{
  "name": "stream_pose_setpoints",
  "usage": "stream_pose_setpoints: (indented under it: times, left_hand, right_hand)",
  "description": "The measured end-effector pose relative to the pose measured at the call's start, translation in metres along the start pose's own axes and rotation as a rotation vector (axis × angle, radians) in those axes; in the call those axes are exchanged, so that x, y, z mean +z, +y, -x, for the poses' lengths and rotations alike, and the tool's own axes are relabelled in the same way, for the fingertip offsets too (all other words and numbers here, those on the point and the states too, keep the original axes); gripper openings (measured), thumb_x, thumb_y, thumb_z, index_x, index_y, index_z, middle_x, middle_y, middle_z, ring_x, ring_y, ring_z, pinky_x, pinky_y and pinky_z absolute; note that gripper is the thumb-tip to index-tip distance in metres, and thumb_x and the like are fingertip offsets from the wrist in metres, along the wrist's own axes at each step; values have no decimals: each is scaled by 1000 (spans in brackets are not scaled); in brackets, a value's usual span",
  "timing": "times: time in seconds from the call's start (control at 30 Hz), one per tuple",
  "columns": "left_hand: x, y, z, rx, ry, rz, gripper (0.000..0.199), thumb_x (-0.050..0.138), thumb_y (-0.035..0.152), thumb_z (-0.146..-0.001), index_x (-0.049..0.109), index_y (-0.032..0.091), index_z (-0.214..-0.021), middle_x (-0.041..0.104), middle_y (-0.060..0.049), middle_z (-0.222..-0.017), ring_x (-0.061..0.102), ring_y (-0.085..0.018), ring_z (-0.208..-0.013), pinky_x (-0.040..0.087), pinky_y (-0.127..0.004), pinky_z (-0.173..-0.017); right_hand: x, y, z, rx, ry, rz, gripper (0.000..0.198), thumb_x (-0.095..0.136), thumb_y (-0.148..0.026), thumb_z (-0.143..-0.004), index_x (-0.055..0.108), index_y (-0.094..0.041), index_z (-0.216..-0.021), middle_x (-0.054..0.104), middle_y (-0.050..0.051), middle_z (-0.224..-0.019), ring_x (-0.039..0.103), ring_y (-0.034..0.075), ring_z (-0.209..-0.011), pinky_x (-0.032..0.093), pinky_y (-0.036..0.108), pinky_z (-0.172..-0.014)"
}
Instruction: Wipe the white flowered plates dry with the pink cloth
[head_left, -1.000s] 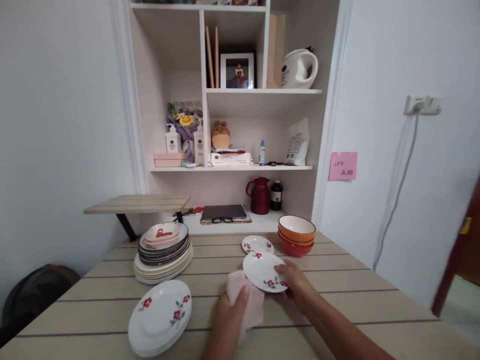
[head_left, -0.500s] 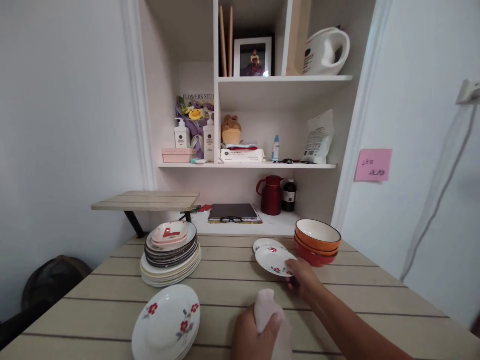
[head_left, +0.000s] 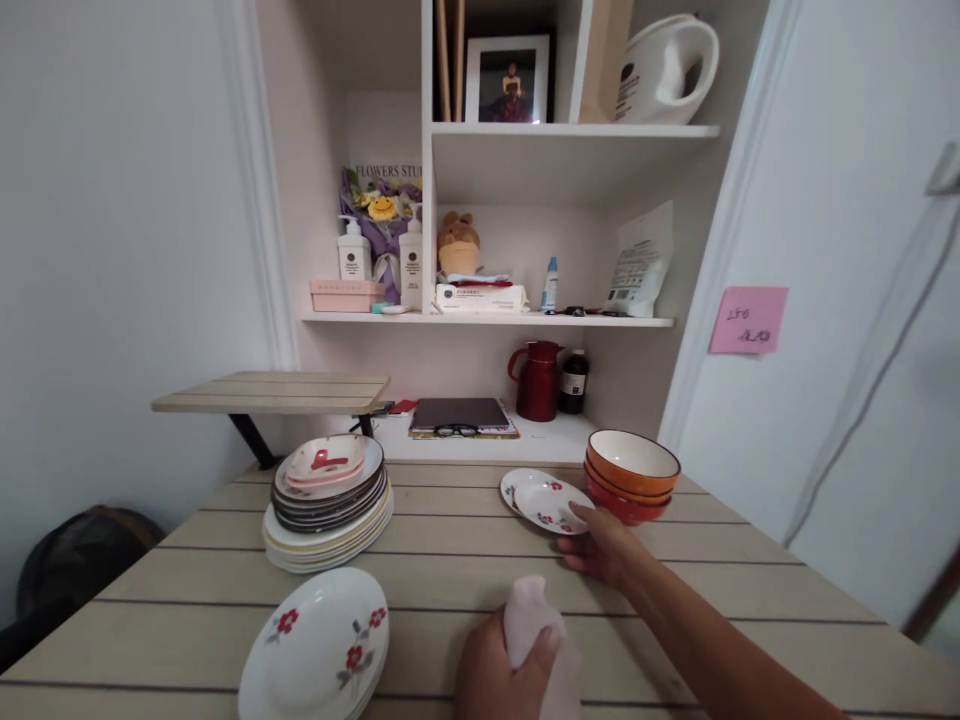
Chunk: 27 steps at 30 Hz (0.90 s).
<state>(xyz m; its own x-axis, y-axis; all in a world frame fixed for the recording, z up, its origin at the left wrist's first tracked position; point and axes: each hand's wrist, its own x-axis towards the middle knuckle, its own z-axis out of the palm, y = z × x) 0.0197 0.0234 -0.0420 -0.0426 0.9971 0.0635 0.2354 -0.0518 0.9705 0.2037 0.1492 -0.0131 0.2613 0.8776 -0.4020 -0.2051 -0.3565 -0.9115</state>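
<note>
Bowls (head_left: 628, 484) are nesting in one another; my right hand (head_left: 606, 545) is gripping a floral plate (head_left: 541, 502), my left hand (head_left: 495, 672) clutching pale cloth (head_left: 526, 612).

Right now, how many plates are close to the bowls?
2: one plate, in the right hand; another plate, partly covered by it. More may be hidden underneath.

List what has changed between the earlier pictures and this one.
The right hand carried the flowered plate forward, away from the left hand, so it now covers much of the farther plate; that hand is still at its rim. The left hand still holds the pale cloth. The tall dish stack, near plates and bowls stayed put.
</note>
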Motion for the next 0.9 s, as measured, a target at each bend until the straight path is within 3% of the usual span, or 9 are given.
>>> stream_pose_setpoints:
  times: [0.23, 0.47, 0.63, 0.8, 0.9]
  left_hand:
    - [-4, 12, 3, 24, -48, -26, 34, 61, 42, -76, 74, 13, -86, 75, -10, -78, 68, -26, -74, 48, -29, -65]
    - [-4, 12, 4, 12, -46, -37, 32, 61, 42, -75, 73, 14, -84, 74, -10, -76, 67, -27, -73, 48, -30, -65]
    - [-2, 14, 6, -35, -17, -7, 32, 64, 43, -72, 73, 15, -84, 73, -9, -76, 66, -26, -74, 46, -29, -69]
    - [-2, 13, 4, -70, -84, -66, 35, 62, 41, -74, 72, 13, -93, 73, -7, -84, 65, -23, -79, 45, -26, -70]
    - [-3, 9, 1, -66, -106, -124, 36, 59, 41, -76, 72, 13, -94, 73, -8, -84, 65, -23, -81, 45, -26, -67]
  right_hand:
    - [-22, -1, 7, 46, -77, 62, 28, 60, -41, -86, 50, -17, -97, 64, 3, -67, 63, 16, -46, 53, 28, -42]
    - [-27, 4, 18, -50, -78, 82, 43, 63, -32, -84, 37, -25, -118, 64, -1, -67, 63, 16, -47, 53, 28, -42]
    - [-21, 6, 17, -101, -46, 97, 46, 62, -31, -85, 34, -24, -120, 63, -1, -65, 61, 15, -46, 52, 25, -42]
    - [-14, 5, 13, -139, -42, 157, 30, 57, -31, -87, 43, -23, -111, 49, -8, -50, 44, 9, -31, 34, 17, -29]
    - [-12, 5, 11, -157, -40, 176, 28, 57, -33, -87, 44, -23, -110, 46, -9, -49, 41, 8, -30, 30, 15, -28]
